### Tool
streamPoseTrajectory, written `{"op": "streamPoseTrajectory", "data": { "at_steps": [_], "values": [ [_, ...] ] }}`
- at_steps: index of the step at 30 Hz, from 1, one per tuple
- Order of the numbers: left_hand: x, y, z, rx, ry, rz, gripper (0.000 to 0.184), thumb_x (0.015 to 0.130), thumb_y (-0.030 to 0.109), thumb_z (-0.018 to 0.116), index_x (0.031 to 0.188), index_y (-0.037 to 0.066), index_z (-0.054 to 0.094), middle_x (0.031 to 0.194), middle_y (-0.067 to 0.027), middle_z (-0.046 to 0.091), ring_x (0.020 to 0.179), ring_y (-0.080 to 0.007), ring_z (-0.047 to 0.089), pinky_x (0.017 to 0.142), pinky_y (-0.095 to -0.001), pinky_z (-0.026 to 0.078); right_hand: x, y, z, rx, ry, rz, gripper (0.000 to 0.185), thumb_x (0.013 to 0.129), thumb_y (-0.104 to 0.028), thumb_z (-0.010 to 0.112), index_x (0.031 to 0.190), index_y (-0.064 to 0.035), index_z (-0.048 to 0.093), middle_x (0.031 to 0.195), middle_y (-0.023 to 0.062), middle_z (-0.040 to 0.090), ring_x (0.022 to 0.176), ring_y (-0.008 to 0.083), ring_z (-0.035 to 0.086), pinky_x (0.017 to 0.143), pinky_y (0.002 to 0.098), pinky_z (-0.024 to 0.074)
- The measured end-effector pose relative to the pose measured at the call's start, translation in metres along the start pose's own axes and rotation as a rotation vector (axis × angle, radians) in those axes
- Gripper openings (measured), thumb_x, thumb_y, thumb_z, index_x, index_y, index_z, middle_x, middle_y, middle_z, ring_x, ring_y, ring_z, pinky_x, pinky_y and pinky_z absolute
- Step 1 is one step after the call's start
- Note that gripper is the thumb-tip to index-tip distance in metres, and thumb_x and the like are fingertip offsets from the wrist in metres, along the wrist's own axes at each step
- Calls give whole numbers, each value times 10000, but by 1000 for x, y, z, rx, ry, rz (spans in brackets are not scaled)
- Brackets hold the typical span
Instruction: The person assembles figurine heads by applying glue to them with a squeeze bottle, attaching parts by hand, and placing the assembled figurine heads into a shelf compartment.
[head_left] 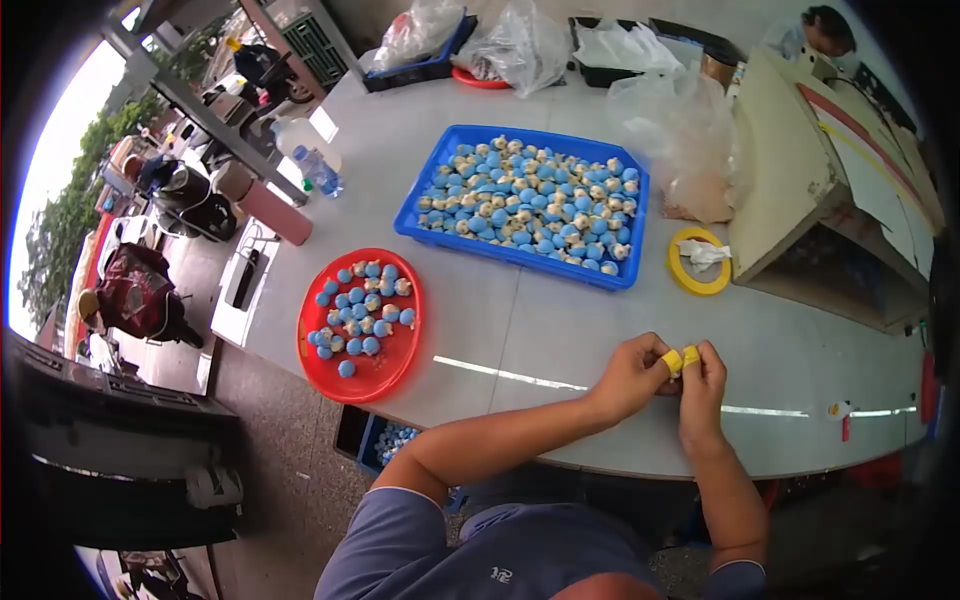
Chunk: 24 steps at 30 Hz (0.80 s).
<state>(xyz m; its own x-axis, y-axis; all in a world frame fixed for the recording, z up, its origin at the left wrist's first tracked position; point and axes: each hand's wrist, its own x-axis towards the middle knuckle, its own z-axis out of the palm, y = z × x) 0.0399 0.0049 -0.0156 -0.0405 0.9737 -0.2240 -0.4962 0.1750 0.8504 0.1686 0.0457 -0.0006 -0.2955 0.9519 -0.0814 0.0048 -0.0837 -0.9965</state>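
Head view: faces glossy grey tabletop (560, 330) in open-sided room (280, 475); at near edge, pinches mostly hidden piece (675, 376) between curled left hand (632, 378) and right hand (703, 392); has rounded blue-cream figures (530, 195) in plastic tray (450, 238).

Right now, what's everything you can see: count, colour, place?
table: one, pale grey, middle
tray: one, blue, centre
small pieces: many, blue and cream, tray and dish
dish: one, red, left
tape roll: one, yellow, beside tray
flask: one, pink, left edge
bottle: at least one, clear, near flask
plastic bags: several, clear, far edge
box: one, beige, right
crate: one, blue, below table
scooters: several, mixed colours, outside
other person: one, pale sleeve, behind box
left hand: one, yellow wrap, near edge
right hand: one, yellow wrap, beside left
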Motion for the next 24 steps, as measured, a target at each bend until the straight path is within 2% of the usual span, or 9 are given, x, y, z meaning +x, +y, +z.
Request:
{"op": "streamPoseTrajectory", "data": {
  "at_steps": [3,4,5,6,10,13,16,19,24],
  "values": [
    [1,2,2,41,-10,50,165,998,81,614,1089,-36,542,1071,-148,665,990,-173,676,856,-314,589,3,4,-5,96,20,0,291,1055,-148,515,789,-90,413,748,-51,410,702,26,368,602,223,360],
    [1,5,4,53,-18,95,176,990,72,625,1101,-35,540,1103,-153,663,1023,-179,668,887,-318,576,1,-7,-3,245,41,73,219,1058,-159,509,857,-74,490,772,-52,462,702,28,405,600,219,383],
    [0,8,4,69,-15,147,190,982,63,636,1112,-33,537,1135,-157,661,1055,-185,659,918,-323,564,2,-8,-13,223,-22,91,143,1062,-164,492,981,-59,543,831,-39,524,702,37,446,610,217,418],
    [0,10,5,87,0,202,206,974,54,648,1123,-32,535,1167,-162,660,1088,-191,650,949,-327,551,1,-11,-18,242,-46,78,105,1050,-151,505,1038,-56,548,864,-24,547,710,41,473,625,212,432],
    [4,12,1,93,-3,330,234,957,7,653,1151,-24,525,1241,-174,646,1130,-189,637,987,-317,531,-5,-26,-15,178,-152,20,155,1009,-109,550,1154,-59,533,940,16,591,734,58,551,666,211,480],
    [9,6,1,127,-24,364,224,967,24,645,1155,-21,532,1234,-175,652,1122,-184,639,965,-305,536,-2,-27,-21,148,-182,37,170,1007,-158,564,1143,-57,547,940,22,617,742,68,575,636,201,462],
    [8,10,-8,218,-17,296,233,983,68,638,1186,-15,558,1231,-166,654,1082,-184,654,932,-321,550,10,-21,-34,112,-239,-7,161,999,-113,570,1140,-39,547,952,26,616,744,66,576,647,218,485],
    [12,10,-14,279,-2,128,217,996,78,614,1188,-18,582,1205,-154,660,1042,-185,674,882,-317,571,18,-11,-42,52,-280,-72,149,986,-57,568,1123,-7,536,1000,51,631,778,71,607,669,231,519],
    [10,24,-8,154,-95,-3,243,1007,87,579,1218,-35,589,1184,-146,662,1044,-218,693,862,-307,583,25,-25,-51,-36,-360,-56,118,980,-40,566,1088,3,545,995,55,645,806,65,618,696,229,524]
  ]
}}
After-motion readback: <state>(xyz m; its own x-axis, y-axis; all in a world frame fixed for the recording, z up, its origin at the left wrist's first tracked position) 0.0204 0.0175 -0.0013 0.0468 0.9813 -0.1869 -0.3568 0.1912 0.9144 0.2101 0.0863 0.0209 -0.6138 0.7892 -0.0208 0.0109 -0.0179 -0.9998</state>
